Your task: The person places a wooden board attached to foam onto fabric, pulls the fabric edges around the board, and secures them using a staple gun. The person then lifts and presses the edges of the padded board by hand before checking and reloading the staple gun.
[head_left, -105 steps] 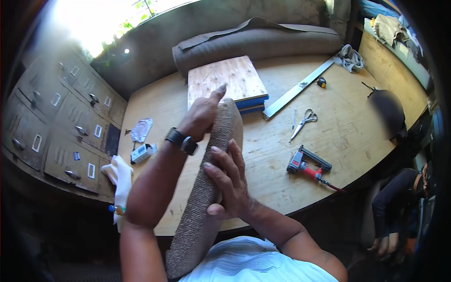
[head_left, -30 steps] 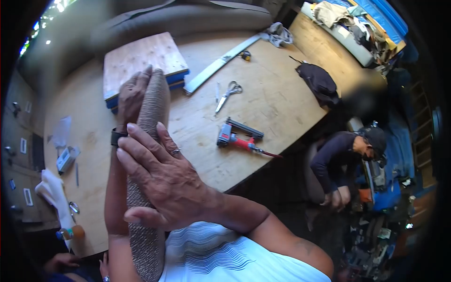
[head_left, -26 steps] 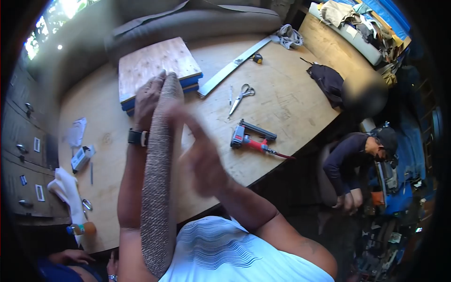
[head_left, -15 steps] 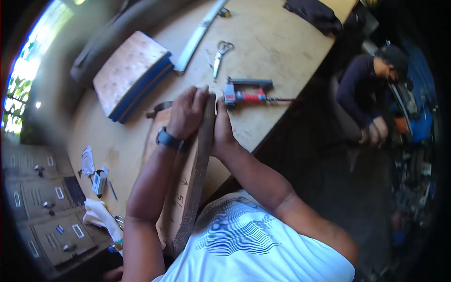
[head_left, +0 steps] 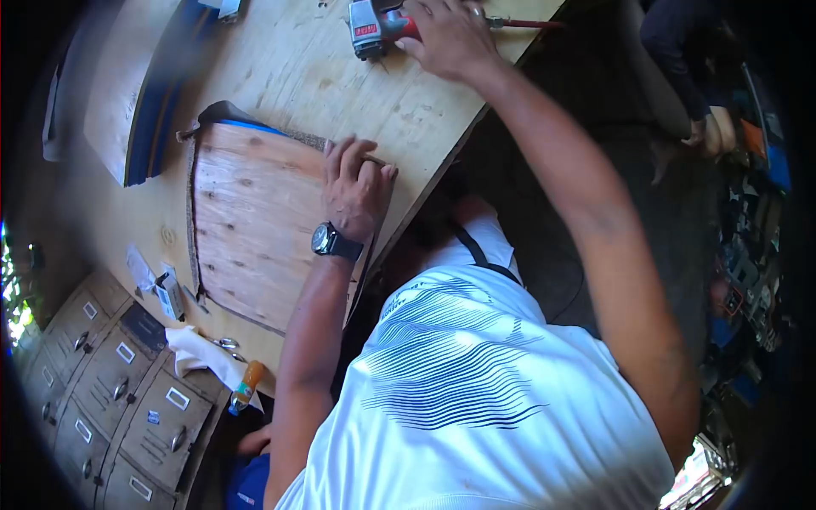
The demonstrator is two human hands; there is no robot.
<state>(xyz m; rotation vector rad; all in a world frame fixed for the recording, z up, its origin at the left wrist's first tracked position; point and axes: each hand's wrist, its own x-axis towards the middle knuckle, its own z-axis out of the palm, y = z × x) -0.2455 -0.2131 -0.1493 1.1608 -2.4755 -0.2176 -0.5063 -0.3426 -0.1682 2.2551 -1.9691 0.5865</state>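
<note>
A wooden panel lies flat on the workbench with its bare plywood side up and brown fabric folded round its edges. My left hand, a black watch on its wrist, has its curled fingers on the fabric at the panel's upper right corner. Farther up, my right hand is wrapped over the red handle of a staple gun that lies near the bench's edge. A bit of blue shows under the fabric at the panel's far edge.
A stack of boards with blue layers stands at the upper left. A small box, a white cloth and an orange bottle lie near the metal drawers. One person's hands show at right, another person's blue clothing below.
The fabric-covered panel, held upright on its edge before, now lies flat. My right hand has left it and moved up to the staple gun. The view has turned and shifted downward.
</note>
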